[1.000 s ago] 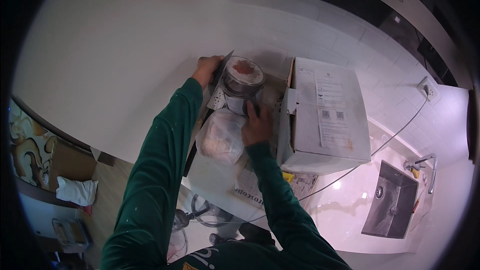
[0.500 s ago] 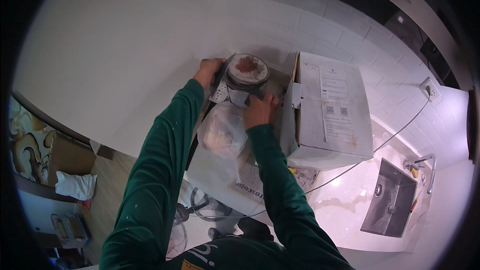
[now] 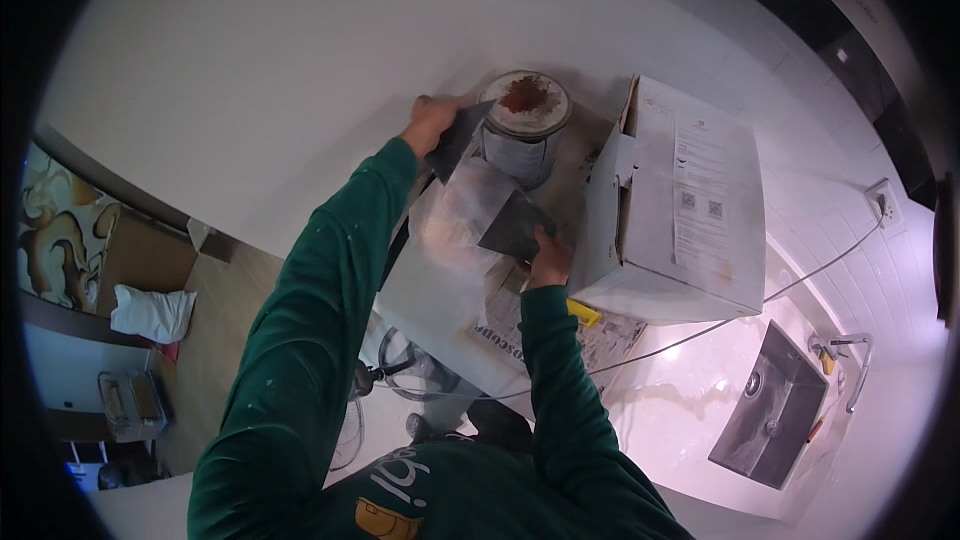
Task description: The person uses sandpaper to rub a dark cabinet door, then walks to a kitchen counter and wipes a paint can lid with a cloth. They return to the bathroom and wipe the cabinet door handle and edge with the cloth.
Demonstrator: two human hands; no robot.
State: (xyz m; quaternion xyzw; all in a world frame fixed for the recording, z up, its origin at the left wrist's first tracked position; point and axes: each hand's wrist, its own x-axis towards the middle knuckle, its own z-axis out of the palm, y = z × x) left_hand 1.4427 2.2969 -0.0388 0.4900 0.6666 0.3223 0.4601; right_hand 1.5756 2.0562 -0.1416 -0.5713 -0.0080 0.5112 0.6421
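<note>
White counter [image 3: 655, 400] lies partly hidden by a box [image 3: 660, 200], both hands [image 3: 431, 123] [image 3: 550, 260] clamped on dark blades [image 3: 460, 143] [image 3: 512, 227].

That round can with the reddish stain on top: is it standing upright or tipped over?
Upright: the can shows its stained round top facing up, with its side below. I cannot tell how full it is.

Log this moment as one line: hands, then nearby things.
left hand: holds dark flat plate | right hand: holds second dark plate | nearby: lidded can, translucent bag, white box
</note>
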